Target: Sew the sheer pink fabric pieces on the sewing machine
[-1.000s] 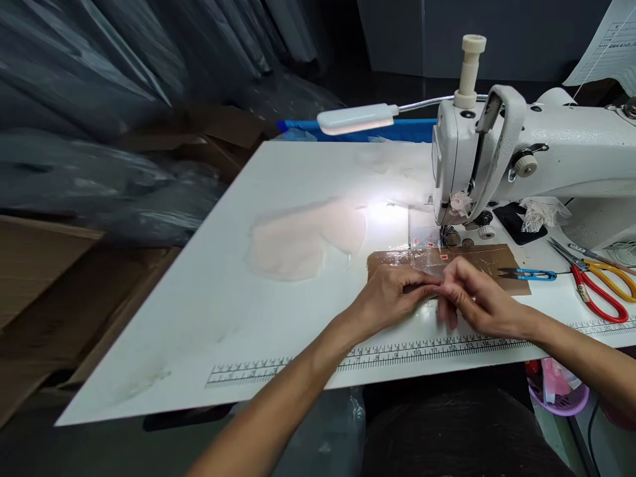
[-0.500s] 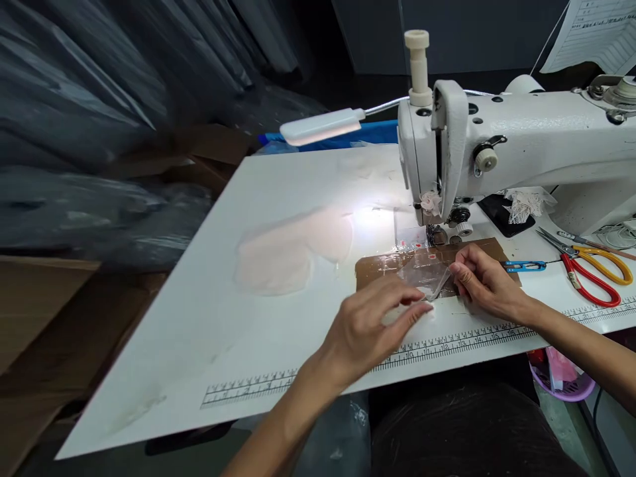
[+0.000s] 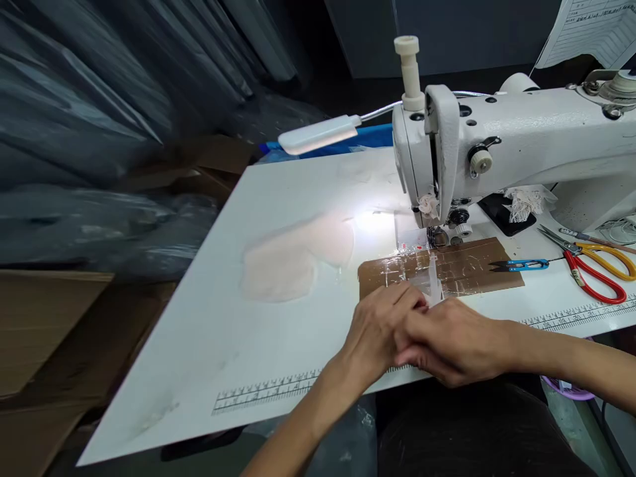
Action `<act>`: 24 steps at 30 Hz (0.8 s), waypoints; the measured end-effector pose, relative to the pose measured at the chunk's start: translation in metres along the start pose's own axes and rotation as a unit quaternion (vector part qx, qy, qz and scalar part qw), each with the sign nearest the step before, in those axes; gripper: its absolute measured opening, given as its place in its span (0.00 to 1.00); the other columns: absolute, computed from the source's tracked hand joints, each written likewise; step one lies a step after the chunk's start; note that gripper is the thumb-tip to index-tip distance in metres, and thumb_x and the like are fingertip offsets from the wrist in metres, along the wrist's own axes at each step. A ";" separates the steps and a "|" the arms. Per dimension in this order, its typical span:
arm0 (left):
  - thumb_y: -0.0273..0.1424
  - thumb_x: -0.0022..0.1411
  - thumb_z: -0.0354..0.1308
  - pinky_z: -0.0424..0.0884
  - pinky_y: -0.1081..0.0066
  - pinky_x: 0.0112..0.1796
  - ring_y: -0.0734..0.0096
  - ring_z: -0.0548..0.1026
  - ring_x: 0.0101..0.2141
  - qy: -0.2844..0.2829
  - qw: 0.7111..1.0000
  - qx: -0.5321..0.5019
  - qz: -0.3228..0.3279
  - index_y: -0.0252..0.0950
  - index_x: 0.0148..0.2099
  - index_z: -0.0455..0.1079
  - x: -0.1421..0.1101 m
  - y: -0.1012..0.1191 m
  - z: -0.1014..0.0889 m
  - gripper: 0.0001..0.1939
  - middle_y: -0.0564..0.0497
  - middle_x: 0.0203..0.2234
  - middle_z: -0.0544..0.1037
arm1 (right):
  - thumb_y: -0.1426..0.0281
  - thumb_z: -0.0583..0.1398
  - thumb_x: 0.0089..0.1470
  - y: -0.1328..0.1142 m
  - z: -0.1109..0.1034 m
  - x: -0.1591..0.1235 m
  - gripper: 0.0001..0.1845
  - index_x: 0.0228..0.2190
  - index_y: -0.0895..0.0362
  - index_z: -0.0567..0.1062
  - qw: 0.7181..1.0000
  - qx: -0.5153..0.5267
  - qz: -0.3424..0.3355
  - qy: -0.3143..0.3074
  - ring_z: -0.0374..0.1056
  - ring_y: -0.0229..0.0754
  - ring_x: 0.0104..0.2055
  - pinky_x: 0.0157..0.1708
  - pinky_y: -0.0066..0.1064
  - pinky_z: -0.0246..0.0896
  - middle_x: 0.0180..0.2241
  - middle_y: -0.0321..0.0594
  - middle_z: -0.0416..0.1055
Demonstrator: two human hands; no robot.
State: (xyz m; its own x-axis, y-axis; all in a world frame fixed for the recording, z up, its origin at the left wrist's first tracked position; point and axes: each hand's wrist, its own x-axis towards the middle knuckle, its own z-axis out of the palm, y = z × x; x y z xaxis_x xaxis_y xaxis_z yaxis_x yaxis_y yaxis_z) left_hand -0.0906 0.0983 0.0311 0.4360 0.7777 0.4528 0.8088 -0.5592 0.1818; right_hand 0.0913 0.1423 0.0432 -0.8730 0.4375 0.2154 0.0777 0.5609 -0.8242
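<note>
A small piece of sheer white fabric stands up from between my two hands, in front of the sewing machine needle area. My left hand is closed on its left side, fingers pressed against the other hand. My right hand is closed too, its knuckles up and its fingertips tucked under, gripping the fabric. The hands touch and hide most of what lies between them. Just behind them is the brown taped plate on the white table. Pale, sheer cut pieces lie flat to the left.
The white sewing machine stands at the right, with a lit lamp reaching left. Blue thread snips and red-and-yellow-handled scissors lie right of the plate. A printed ruler runs along the front edge. Lace lies under the machine arm.
My right hand has moved down and left to meet my left hand, and both have closed together. The fabric now stands upright between them. More of the brown plate and the snips shows.
</note>
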 end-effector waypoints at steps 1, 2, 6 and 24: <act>0.26 0.69 0.50 0.64 0.72 0.27 0.73 0.69 0.22 0.024 0.999 0.029 0.021 0.36 0.31 0.65 0.000 -0.001 -0.005 0.12 0.55 0.22 0.72 | 0.68 0.50 0.62 0.006 -0.005 -0.002 0.06 0.33 0.55 0.60 0.997 -0.081 0.012 -0.002 0.46 0.32 0.20 0.21 0.27 0.43 0.20 0.30 0.57; 0.23 0.68 0.51 0.65 0.71 0.29 0.73 0.69 0.23 0.049 0.996 0.057 0.040 0.36 0.32 0.66 -0.002 -0.001 -0.010 0.11 0.55 0.22 0.73 | 0.69 0.50 0.61 0.013 -0.012 -0.005 0.04 0.33 0.56 0.60 0.990 -0.134 0.045 0.028 0.42 0.32 0.18 0.20 0.28 0.38 0.17 0.28 0.53; 0.20 0.66 0.56 0.66 0.68 0.36 0.73 0.72 0.26 0.101 0.989 0.066 0.082 0.35 0.34 0.67 -0.015 0.006 -0.019 0.07 0.53 0.26 0.76 | 0.64 0.50 0.63 0.041 -0.038 -0.023 0.08 0.33 0.55 0.59 0.954 -0.121 0.124 0.246 0.50 0.32 0.18 0.22 0.27 0.46 0.18 0.28 0.56; 0.39 0.66 0.59 0.76 0.59 0.39 0.62 0.76 0.40 -0.076 0.993 -0.087 -0.026 0.37 0.41 0.72 0.028 -0.010 0.032 0.10 0.48 0.39 0.75 | 0.46 0.54 0.60 0.041 -0.043 -0.042 0.24 0.33 0.56 0.62 0.958 0.115 0.172 0.199 0.45 0.30 0.19 0.19 0.25 0.42 0.18 0.25 0.51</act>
State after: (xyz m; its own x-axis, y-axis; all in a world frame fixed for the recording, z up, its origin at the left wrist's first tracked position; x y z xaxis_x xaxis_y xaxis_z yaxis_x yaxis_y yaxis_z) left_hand -0.0742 0.1353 0.0145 0.4608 0.8340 0.3034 0.7570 -0.5478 0.3561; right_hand 0.1512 0.1772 0.0227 -0.5580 0.8280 0.0554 0.1804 0.1862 -0.9658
